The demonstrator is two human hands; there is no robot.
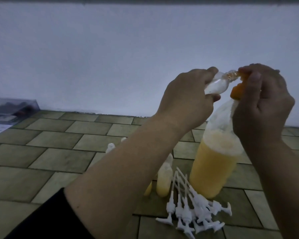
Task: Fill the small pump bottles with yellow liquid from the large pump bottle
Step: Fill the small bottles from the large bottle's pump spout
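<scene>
Large bottle (pixel 214 166) half-full, yellow liquid

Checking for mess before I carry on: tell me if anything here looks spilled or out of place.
No spill is visible. The white pump tops lie in a loose heap on the tiled floor beside the large bottle, not sorted. Otherwise nothing stands out.

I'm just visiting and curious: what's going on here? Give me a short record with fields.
Left hand: grips a small clear plastic bottle, tilted, its neck at the nozzle
Right hand: grips the orange pump head
Source: large clear plastic bottle, roughly half full of yellow liquid, standing on the tiled floor
Already filled: small bottle with yellow liquid, uncapped, beside the large one
Waiting: pile of white plastic pump tops; empty small bottle behind the forearm
</scene>
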